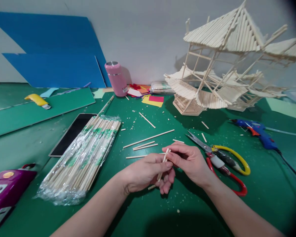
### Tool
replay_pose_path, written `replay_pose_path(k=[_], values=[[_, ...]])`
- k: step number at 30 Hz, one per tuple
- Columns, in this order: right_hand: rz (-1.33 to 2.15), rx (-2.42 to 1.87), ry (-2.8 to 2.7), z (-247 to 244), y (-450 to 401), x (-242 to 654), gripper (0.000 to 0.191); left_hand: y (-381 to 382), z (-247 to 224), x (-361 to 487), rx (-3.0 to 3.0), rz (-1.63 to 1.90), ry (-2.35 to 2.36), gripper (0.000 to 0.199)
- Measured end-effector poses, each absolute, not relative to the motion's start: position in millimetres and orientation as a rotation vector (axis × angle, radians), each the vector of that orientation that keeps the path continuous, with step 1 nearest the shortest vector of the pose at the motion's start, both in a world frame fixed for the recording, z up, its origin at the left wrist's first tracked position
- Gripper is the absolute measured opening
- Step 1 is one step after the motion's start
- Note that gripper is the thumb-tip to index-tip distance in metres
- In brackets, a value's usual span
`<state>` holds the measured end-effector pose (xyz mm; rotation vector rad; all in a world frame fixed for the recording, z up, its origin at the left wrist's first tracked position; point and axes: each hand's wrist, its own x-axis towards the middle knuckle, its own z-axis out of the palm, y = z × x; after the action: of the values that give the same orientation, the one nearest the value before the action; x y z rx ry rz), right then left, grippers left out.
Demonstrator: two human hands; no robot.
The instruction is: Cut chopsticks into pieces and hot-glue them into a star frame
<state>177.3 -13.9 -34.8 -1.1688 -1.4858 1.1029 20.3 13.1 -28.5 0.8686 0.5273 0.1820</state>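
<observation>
Two short wooden sticks (165, 158), held side by side, are pinched in both hands above the green table. My left hand (150, 169) grips them between thumb and fingers near the middle. The fingers of my right hand (187, 159) close on their upper ends. Just beyond the hands lie a long stick (149, 138) and two shorter sticks (145, 146). Another stick (135, 157) runs partly behind my left hand. To the right of my right hand rest scissors (217, 158) with one yellow and one red handle, their blades slightly apart.
On the left lie a plastic-wrapped bundle of chopsticks (81, 158), a phone (69, 138), a purple power strip (10, 191) and a yellow utility knife (38, 100). A pink flask (115, 80) stands behind. At right are a stick-built pavilion model (212, 82) and a blue glue gun (258, 130).
</observation>
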Motion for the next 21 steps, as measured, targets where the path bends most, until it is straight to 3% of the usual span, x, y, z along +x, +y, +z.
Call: replay_pose_path(k=[21], values=[[1.186,-1.281,-1.310,-31.6,-15.6,170.9,0.018,12.2,-32.6,25.2,0.746,0.236,0.469,0.029]])
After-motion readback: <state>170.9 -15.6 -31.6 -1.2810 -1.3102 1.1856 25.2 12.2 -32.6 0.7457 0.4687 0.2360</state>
